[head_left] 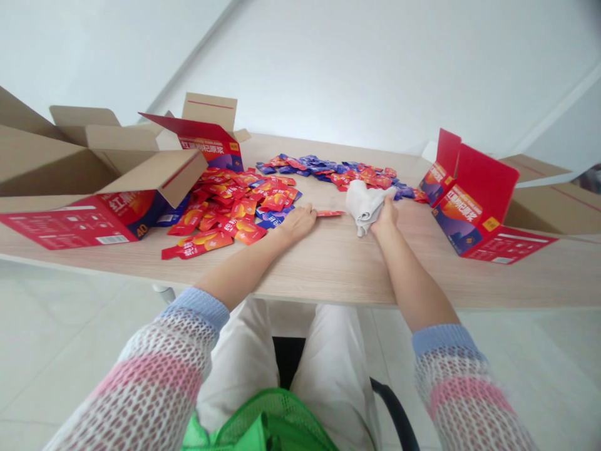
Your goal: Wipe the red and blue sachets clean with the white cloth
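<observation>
Left hand (295,224) lies flat, fingers just short of a red sachet (331,213); right hand (385,214) pinches a grey cloth (365,207); open red cartons (70,219) sit at ten and two o'clock, insides hidden, loose sachets (225,207) heaped between.

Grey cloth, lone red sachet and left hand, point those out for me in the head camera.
Grey cloth (362,207), head view, on its middle fold.
Lone red sachet (330,213), head view, on its middle.
Left hand (295,224), head view, on the back of the hand.
</observation>
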### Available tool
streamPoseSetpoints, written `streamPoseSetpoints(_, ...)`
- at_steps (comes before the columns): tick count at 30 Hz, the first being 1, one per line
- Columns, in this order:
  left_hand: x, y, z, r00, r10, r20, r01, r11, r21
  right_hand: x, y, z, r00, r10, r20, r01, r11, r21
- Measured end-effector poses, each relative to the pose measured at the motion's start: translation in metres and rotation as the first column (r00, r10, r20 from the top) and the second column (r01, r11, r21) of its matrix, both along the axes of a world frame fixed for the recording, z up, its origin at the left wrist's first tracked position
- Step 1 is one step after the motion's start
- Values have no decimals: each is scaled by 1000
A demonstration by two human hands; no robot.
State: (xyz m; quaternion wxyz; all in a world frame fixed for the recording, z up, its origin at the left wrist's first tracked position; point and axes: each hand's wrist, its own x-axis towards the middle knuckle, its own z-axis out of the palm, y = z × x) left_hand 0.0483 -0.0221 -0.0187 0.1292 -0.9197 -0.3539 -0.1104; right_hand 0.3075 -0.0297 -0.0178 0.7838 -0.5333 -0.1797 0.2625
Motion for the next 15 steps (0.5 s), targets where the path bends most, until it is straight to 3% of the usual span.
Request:
streamPoseSetpoints(6, -10, 3, 5, 951, 176, 254, -128, 973, -195, 18, -2, 12, 994, -1, 107, 5, 1000, -30)
streamPoseSetpoints(9, -11, 5, 0, 911, 261, 319, -160, 937, -309, -3, -3, 11, 964, 43, 262, -45, 999, 0)
streamPoseSetpoints(12, -7, 6, -4, 862, 380, 337, -241, 890, -387, -42, -12, 6, 852, 132, 506, -162, 987, 15)
streamPoseSetpoints(13, -6, 7, -5, 840, 417, 347, -266, 874, -406, -57, -17, 3, 715, 203, 670, -235, 971, -43)
streamPoseSetpoints(15, -4, 9, -6, 826, 407, 390, -227, 873, -431, -87, -27, -3, 325, 340, 883, -336, 914, -228)
